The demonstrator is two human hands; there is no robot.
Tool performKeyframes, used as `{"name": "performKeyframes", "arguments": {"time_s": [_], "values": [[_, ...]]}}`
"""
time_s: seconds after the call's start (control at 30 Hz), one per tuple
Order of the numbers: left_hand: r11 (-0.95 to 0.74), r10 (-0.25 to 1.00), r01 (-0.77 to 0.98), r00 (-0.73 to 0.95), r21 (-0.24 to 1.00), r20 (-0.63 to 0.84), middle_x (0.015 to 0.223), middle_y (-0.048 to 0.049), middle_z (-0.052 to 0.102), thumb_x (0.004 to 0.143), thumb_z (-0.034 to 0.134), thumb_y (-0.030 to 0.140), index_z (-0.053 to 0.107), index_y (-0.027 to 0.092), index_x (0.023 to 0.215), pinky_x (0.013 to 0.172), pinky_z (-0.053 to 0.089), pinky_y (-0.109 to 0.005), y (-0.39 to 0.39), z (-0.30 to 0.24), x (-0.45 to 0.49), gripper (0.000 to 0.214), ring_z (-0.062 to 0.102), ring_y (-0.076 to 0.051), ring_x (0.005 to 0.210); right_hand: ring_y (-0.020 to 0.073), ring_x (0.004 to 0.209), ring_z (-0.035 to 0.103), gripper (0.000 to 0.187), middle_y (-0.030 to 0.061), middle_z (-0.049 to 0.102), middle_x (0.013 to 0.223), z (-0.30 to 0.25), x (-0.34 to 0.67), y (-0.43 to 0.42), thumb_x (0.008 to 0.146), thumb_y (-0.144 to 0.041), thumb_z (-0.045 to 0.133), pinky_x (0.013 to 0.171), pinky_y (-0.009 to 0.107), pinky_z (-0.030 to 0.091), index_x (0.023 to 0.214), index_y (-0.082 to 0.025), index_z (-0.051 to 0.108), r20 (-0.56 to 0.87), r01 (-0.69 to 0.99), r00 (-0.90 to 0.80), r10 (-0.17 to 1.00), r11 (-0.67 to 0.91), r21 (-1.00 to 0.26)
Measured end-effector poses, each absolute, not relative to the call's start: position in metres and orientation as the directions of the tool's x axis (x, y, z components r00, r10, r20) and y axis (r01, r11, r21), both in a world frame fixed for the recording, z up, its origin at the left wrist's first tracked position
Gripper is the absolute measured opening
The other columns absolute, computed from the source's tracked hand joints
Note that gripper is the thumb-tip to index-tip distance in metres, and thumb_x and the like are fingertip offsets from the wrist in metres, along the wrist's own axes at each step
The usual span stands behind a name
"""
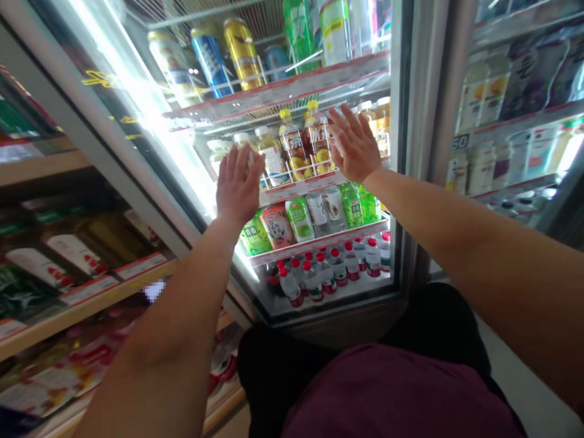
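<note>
Both my arms reach forward to a lit drinks cooler (413, 182). My left hand (239, 182) is open, fingers stretched upward, in front of pale-capped bottles (274, 159) at the left of the middle shelf. On the right, my right hand (354, 145) is also open, its fingers apart, beside two brown tea bottles with yellow caps (294, 146). It partly covers the bottles behind it. Neither hand holds anything that I can see. Whether either one touches a bottle or glass, I cannot tell.
Above are cans (244, 53) and a green bottle (298, 33). Lower down stand green drink bottles (353, 205), a pink carton (277, 226) and several red-capped water bottles (314, 283). Wooden shelves (132, 271) flank the left; another drinks cooler (515, 118) is at right.
</note>
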State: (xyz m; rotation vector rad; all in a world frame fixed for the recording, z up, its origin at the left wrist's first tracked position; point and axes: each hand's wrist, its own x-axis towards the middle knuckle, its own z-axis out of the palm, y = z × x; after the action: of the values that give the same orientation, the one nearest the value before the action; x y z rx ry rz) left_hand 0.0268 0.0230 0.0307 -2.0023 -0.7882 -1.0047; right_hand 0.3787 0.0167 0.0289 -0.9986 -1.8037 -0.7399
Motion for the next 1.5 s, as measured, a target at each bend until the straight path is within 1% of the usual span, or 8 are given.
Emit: {"name": "performKeyframes", "arguments": {"time_s": [0.13, 0.3, 0.53, 0.73, 0.9, 1.13, 1.3, 1.5], "values": [[-0.503, 0.166, 0.812, 0.426, -0.295, 0.889, 0.181, -0.0111, 0.031, 0.109, 0.047, 0.021, 0.05, 0.023, 0.169, 0.14, 0.009, -0.062, 0.026, 0.03, 0.024, 0.06, 0.01, -0.033, 0.172, 0.0297, 0.173, 0.013, 0.065, -0.0033, 0.035, 0.181, 0.029, 0.379, 0.014, 0.106, -0.032, 0.038, 0.141, 0.069, 0.013, 0.171, -0.034, 0.045, 0.905, 0.869, -0.247, 0.346, 0.492, 0.049], [-0.588, 0.236, 0.692, 0.642, -0.419, 0.73, 0.172, -0.0089, 0.05, 0.107, 0.051, 0.016, 0.063, 0.03, 0.158, 0.139, 0.02, -0.061, 0.02, 0.008, 0.026, 0.054, 0.027, -0.033, 0.168, 0.028, 0.173, 0.013, 0.066, -0.0064, 0.034, 0.181, 0.029, 0.379, 0.015, 0.107, -0.031, 0.037, 0.142, 0.069, 0.012, 0.172, -0.036, 0.043, 0.908, 0.866, -0.247, 0.339, 0.497, 0.05], [-0.53, 0.206, 0.8, 0.442, -0.28, 0.873, 0.181, -0.0123, 0.032, 0.109, 0.048, 0.02, 0.052, 0.023, 0.167, 0.14, 0.009, -0.063, 0.025, 0.025, 0.026, 0.059, 0.012, -0.034, 0.171, 0.0282, 0.173, 0.011, 0.066, -0.0064, 0.033, 0.182, 0.029, 0.379, 0.015, 0.106, -0.031, 0.038, 0.142, 0.069, 0.012, 0.171, -0.035, 0.045, 0.907, 0.87, -0.244, 0.345, 0.491, 0.047], [-0.565, 0.266, 0.748, 0.566, -0.35, 0.78, 0.173, -0.0111, 0.047, 0.111, 0.048, 0.024, 0.061, 0.026, 0.16, 0.14, 0.014, -0.061, 0.019, 0.017, 0.027, 0.051, 0.023, -0.033, 0.169, 0.0273, 0.173, 0.012, 0.065, -0.0032, 0.029, 0.183, 0.028, 0.379, 0.019, 0.106, -0.026, 0.034, 0.143, 0.065, 0.012, 0.169, -0.027, 0.049, 0.91, 0.881, -0.257, 0.326, 0.466, 0.082], [-0.53, 0.269, 0.818, 0.41, -0.221, 0.872, 0.183, -0.008, 0.027, 0.112, 0.049, 0.027, 0.044, 0.028, 0.173, 0.141, 0.002, -0.062, 0.024, 0.032, 0.021, 0.061, 0.005, -0.032, 0.171, 0.0286, 0.174, 0.011, 0.064, -0.0054, 0.032, 0.182, 0.029, 0.379, 0.014, 0.107, -0.029, 0.037, 0.142, 0.068, 0.012, 0.17, -0.033, 0.047, 0.907, 0.874, -0.244, 0.344, 0.484, 0.052], [-0.58, 0.235, 0.65, 0.711, -0.491, 0.663, 0.171, -0.0075, 0.051, 0.112, 0.048, 0.02, 0.06, 0.032, 0.162, 0.14, 0.021, -0.056, 0.014, 0.001, 0.027, 0.053, 0.029, -0.028, 0.167, 0.027, 0.174, 0.012, 0.063, -0.0064, 0.032, 0.182, 0.029, 0.378, 0.014, 0.106, -0.029, 0.037, 0.143, 0.066, 0.013, 0.168, -0.034, 0.049, 0.907, 0.875, -0.245, 0.343, 0.481, 0.054], [-0.487, 0.171, 0.793, 0.497, -0.365, 0.851, 0.176, -0.0119, 0.043, 0.116, 0.047, 0.031, 0.055, 0.027, 0.166, 0.14, 0.015, -0.059, 0.022, 0.017, 0.023, 0.051, 0.021, -0.031, 0.169, 0.0287, 0.174, 0.01, 0.061, -0.0056, 0.031, 0.182, 0.027, 0.38, 0.026, 0.106, -0.034, 0.038, 0.143, 0.066, 0.01, 0.165, -0.028, 0.052, 0.917, 0.864, -0.233, 0.324, 0.502, 0.042], [-0.583, 0.231, 0.676, 0.67, -0.451, 0.706, 0.17, -0.0105, 0.052, 0.112, 0.047, 0.024, 0.061, 0.027, 0.16, 0.14, 0.02, -0.058, 0.017, 0.006, 0.026, 0.051, 0.029, -0.031, 0.167, 0.0279, 0.174, 0.013, 0.06, -0.0025, 0.029, 0.182, 0.027, 0.38, 0.024, 0.106, -0.032, 0.036, 0.143, 0.064, 0.009, 0.163, -0.023, 0.054, 0.921, 0.86, -0.25, 0.299, 0.505, 0.07]]}}
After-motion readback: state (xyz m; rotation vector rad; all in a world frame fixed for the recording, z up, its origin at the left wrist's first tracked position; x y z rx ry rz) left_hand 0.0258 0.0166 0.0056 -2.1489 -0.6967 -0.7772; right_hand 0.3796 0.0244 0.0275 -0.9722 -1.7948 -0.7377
